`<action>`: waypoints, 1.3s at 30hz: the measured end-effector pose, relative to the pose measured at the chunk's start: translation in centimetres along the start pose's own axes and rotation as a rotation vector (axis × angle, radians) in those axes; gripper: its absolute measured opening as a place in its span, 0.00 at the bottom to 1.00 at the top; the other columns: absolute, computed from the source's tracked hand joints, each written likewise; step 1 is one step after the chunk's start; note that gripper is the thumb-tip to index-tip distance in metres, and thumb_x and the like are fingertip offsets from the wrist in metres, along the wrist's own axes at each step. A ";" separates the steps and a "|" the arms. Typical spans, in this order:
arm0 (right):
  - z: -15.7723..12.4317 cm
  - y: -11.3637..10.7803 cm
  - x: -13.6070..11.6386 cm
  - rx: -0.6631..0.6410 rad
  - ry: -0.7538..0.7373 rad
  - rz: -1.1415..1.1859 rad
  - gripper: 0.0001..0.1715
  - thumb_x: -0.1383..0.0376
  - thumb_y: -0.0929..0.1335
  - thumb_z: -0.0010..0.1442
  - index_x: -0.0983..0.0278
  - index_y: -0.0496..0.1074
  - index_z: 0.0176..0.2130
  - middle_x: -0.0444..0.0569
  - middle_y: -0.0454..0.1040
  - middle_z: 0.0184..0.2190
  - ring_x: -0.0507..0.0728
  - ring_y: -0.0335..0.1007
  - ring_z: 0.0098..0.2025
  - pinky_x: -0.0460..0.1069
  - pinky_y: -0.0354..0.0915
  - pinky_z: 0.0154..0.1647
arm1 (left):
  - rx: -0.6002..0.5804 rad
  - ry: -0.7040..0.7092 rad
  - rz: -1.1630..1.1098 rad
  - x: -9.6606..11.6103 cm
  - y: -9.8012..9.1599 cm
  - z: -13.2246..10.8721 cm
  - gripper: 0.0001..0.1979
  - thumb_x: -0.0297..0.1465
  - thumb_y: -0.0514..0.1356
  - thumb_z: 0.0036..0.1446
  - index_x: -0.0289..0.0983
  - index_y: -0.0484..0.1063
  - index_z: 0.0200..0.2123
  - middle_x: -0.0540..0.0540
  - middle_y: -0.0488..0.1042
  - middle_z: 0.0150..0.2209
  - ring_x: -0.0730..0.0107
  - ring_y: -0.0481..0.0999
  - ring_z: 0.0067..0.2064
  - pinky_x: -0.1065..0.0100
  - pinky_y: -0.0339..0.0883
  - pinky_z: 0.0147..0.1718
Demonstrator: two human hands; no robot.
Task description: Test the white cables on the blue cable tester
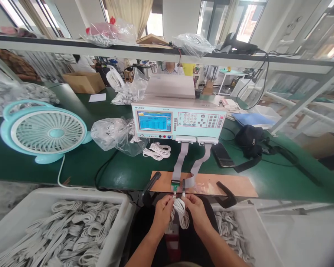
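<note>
Cable (180, 211) at 6 o'clock: we are gripping it, left hand (163, 211) and right hand (196, 210) each pinching an end into the connectors (179, 184); next we judge firm, straight seating is needed.

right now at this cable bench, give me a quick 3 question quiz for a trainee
1. True or false: both hands, the left hand and the right hand, hold the coiled white cable at the connectors on the brown board.
2. Which lies on the green bench left of the tester? A) a blue fan B) a black phone C) a blue folder
3. Fill in: the bin beside the left arm holds bundled white ____.

Key: 1 true; 2 A; 3 cables
</note>
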State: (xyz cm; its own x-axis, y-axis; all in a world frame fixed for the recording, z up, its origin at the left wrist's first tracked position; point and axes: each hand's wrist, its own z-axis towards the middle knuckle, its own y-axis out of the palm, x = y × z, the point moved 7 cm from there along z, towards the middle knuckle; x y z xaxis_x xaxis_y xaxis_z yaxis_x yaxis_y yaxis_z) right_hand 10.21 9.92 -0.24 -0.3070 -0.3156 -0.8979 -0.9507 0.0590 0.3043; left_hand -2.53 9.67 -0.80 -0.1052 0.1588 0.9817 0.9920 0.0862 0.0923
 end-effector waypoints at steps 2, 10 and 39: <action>0.1 -0.1 0.0 0.000 -0.013 -0.024 0.17 0.55 0.72 0.45 0.67 0.70 0.23 0.41 0.67 0.17 0.49 0.56 0.20 0.45 0.54 0.25 | 0.038 -0.012 -0.064 -0.1 0.1 -0.2 0.14 0.38 0.58 0.50 0.34 0.66 0.20 0.53 0.61 0.19 0.77 0.59 0.22 0.76 0.56 0.22; 0.0 0.7 -0.1 -0.064 -0.022 -0.022 0.17 0.54 0.69 0.49 0.67 0.73 0.30 0.42 0.68 0.19 0.51 0.60 0.24 0.46 0.58 0.29 | 0.017 0.013 -0.087 -0.3 0.3 -0.3 0.17 0.42 0.59 0.49 0.33 0.71 0.23 0.51 0.67 0.20 0.73 0.63 0.24 0.73 0.59 0.26; 0.1 0.7 1.5 -0.013 -0.096 0.070 0.19 0.52 0.70 0.43 0.63 0.64 0.21 0.40 0.62 0.17 0.51 0.56 0.22 0.46 0.55 0.25 | 0.091 0.023 -0.095 -0.6 1.3 0.6 0.20 0.45 0.61 0.42 0.36 0.60 0.15 0.54 0.59 0.16 0.74 0.59 0.22 0.72 0.55 0.23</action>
State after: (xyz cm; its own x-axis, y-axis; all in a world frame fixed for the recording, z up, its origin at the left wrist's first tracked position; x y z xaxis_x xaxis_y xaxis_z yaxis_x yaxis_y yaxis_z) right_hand 9.07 9.60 -1.42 -0.3757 -0.2186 -0.9006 -0.9265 0.0653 0.3707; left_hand -1.20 10.29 -1.33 -0.1961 0.1230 0.9729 0.9670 0.1888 0.1710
